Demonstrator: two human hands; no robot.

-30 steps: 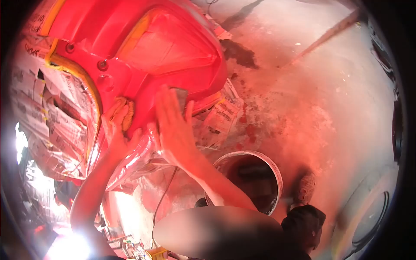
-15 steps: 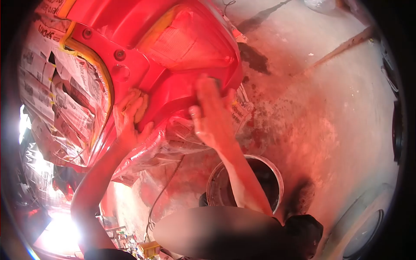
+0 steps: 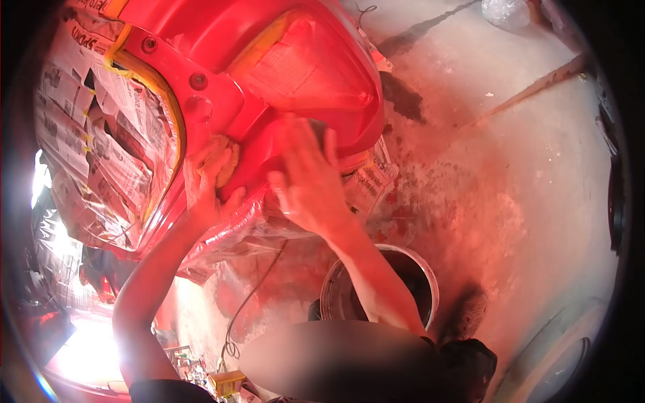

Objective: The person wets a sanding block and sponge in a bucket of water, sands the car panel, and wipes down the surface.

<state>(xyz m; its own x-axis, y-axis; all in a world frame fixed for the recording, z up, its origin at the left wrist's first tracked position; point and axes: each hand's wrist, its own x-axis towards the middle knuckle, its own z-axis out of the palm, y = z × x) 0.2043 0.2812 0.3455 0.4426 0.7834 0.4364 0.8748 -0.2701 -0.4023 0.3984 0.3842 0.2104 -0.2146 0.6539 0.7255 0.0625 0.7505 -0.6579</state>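
A glossy red vehicle body panel [image 3: 259,144] fills the upper middle. On its lower left, my left hand [image 3: 205,181] is closed on a yellowish sponge [image 3: 228,161], resting against the red surface. To the right, my right hand [image 3: 310,185] lies over the panel with its fingers stretched forward and smeared by motion. Under those fingers shows the edge of a small dark pad [image 3: 318,126]; the rest of it is hidden. A recess above the right hand is covered by masking film [image 3: 309,67] edged with yellow tape.
Taped newspaper [image 3: 107,148] covers the panel's left side; plastic sheeting [image 3: 235,228] hangs below it. A round bucket [image 3: 430,269] stands on the stained floor [image 3: 497,188] beneath my right forearm. A cable [image 3: 259,282] and small yellow box [image 3: 226,383] lie near the bottom.
My right hand and the dark pad have moved left across the panel. The left hand stays at its spot with the sponge. The view has shifted slightly.
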